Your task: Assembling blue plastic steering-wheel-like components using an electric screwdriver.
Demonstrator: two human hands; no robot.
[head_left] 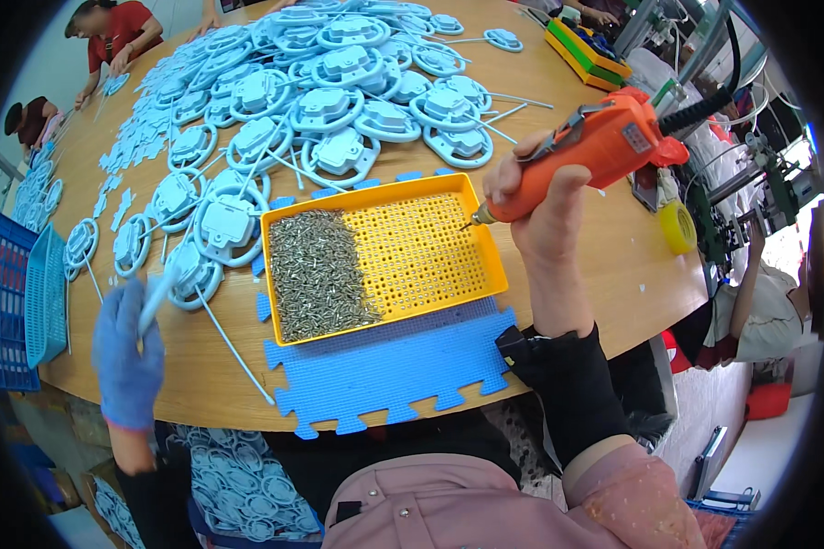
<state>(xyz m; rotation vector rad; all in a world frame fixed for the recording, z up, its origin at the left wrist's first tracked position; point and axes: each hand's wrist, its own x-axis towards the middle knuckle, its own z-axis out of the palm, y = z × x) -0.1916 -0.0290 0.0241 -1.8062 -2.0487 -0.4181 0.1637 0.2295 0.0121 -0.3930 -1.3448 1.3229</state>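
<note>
Right hand grips orange screwdriver; my left hand grasps a blurred blue piece. Bumping the tray could spill screws.

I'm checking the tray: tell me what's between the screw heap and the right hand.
In the head view, the perforated tray floor and right tray wall, with the orange screwdriver pointing inward.
</note>
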